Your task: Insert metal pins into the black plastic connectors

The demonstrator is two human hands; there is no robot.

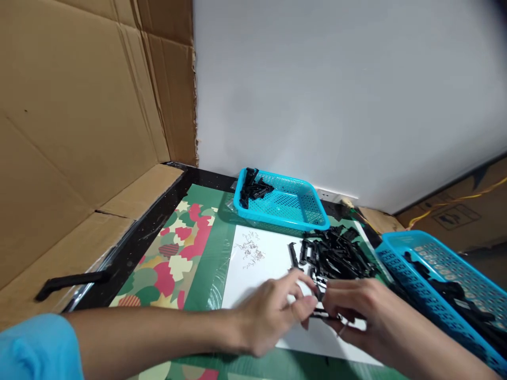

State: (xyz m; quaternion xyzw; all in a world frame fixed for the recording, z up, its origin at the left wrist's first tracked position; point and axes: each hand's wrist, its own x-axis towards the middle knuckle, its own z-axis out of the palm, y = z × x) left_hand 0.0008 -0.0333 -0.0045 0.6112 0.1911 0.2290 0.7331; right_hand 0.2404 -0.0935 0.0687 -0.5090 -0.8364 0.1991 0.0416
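Note:
Over the white sheet (pixel 273 264) my two hands meet at a small black plastic part (pixel 320 312). My left hand (pixel 279 309) has its thumb and fingers pinched at the part's left end. From the other side my right hand (pixel 358 311) grips the same part with bent fingers. Just beyond them lies a pile of similar black plastic parts (pixel 340 253), with a few loose ones at its left edge. Farther left on the sheet, thin small metal springs or wires (pixel 251 250) are scattered. The fingers partly hide the held part.
A blue plastic basket (pixel 283 219) with several black parts stands at the back. Another blue basket (pixel 420 237) holding black parts is on the right. Cardboard (pixel 99 105) walls the left side, where a black bar (pixel 73 282) lies. A power strip (pixel 330 196) sits by the wall.

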